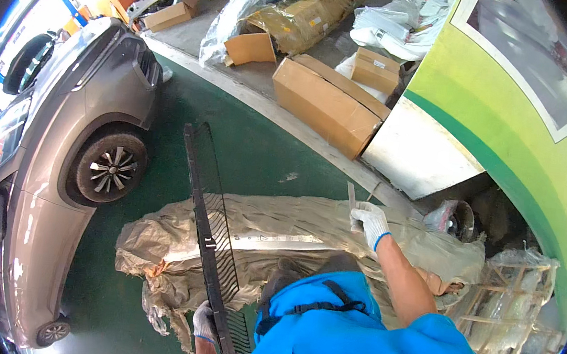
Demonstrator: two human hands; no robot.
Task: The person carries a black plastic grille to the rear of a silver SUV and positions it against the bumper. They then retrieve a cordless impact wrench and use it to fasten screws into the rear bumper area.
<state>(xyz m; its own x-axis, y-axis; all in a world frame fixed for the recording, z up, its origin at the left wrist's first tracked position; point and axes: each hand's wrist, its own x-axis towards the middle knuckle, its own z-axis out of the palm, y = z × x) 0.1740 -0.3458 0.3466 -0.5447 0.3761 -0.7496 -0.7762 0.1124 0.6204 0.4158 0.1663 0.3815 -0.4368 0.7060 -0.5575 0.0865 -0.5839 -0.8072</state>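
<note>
Toward 7 o'clock, the left hand [204,322], gloved in white, had its fingers curled round the edge of a long black grille [206,232], which reached from there up to 10 o'clock. At 4 o'clock the right hand [370,222] pinched a thin pale strip [351,195], apart from the grille. The step in hand looked like steadying the grille while handling the strip; the next move seemed to call for guarding the grille's far end against the car [51,180] at 9 o'clock. Green floor [265,163] opened toward 11, a cardboard box [325,107] bounded 1, and a plastic-wrapped bundle [280,212] stretched from 8 to 4.
</note>
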